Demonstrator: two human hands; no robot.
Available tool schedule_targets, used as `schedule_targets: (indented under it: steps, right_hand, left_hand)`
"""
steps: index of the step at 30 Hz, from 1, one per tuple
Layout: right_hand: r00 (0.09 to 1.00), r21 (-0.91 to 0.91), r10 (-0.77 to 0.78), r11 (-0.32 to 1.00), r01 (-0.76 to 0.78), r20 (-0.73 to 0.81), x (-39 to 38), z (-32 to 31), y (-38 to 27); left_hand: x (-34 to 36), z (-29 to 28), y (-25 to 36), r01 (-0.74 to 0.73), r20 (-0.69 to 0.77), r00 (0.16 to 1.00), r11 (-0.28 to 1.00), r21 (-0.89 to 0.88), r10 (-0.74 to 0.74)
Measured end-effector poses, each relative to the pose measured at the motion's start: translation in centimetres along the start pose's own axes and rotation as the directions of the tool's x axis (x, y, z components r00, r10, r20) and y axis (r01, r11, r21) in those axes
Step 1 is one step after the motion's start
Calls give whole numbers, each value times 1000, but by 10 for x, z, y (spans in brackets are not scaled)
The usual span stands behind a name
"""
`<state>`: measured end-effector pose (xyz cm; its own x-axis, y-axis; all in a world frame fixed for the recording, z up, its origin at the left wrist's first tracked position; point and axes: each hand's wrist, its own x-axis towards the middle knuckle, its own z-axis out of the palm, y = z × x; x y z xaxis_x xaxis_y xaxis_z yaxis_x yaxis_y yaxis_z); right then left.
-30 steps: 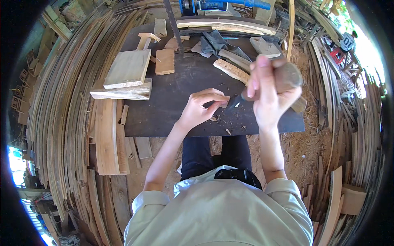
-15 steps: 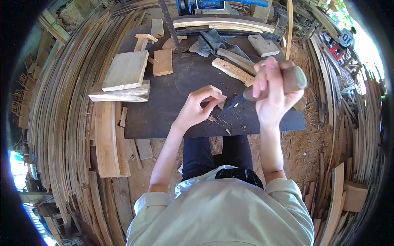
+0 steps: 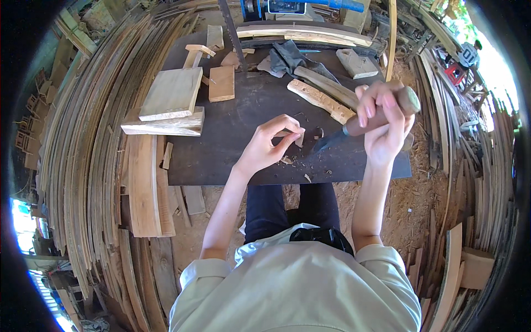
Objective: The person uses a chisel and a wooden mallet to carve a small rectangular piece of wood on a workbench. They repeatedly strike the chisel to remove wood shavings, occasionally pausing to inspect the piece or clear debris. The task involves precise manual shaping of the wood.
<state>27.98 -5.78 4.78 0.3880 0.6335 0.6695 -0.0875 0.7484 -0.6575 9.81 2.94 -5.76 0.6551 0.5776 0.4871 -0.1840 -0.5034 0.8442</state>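
Note:
In a pinch between thumb and fingertips, my left hand [image 3: 267,142] holds a small wood piece [image 3: 300,139] above the dark tabletop [image 3: 243,155]. My right hand [image 3: 383,133] is wrapped round the wooden handle of a chisel [image 3: 363,123]. Its dark blade points down and left, a short gap away from the wood piece. Shavings and crumbs of wood [image 3: 298,164] lie under and between my hands. Beyond the chisel lies a notched wood strip [image 3: 318,100], its near end close to my right hand.
Wood blocks [image 3: 171,95] are stacked at the table's left, beside a small flat board [image 3: 222,84]. A dark cloth [image 3: 289,57] and a pale block [image 3: 357,63] lie at the back. An upright saw-like blade [image 3: 232,34] rises there. Long planks line both sides; a person [image 3: 468,54] is far right.
My right hand has drawn the chisel to the right, so its blade is now farther from the wood piece. The left hand keeps nearly the same place.

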Motion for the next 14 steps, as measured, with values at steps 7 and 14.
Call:
schedule_targets:
  steps: [7, 14]
  right_hand:
    - [860, -193, 76, 981, 26, 505, 4, -3, -15]
    - [690, -233, 50, 956, 176, 722, 12, -8, -23]
  left_hand:
    - [0, -1, 4, 14, -35, 999, 1000, 3, -14]
    - [1, -2, 4, 3, -20, 1000, 1000, 10, -3]
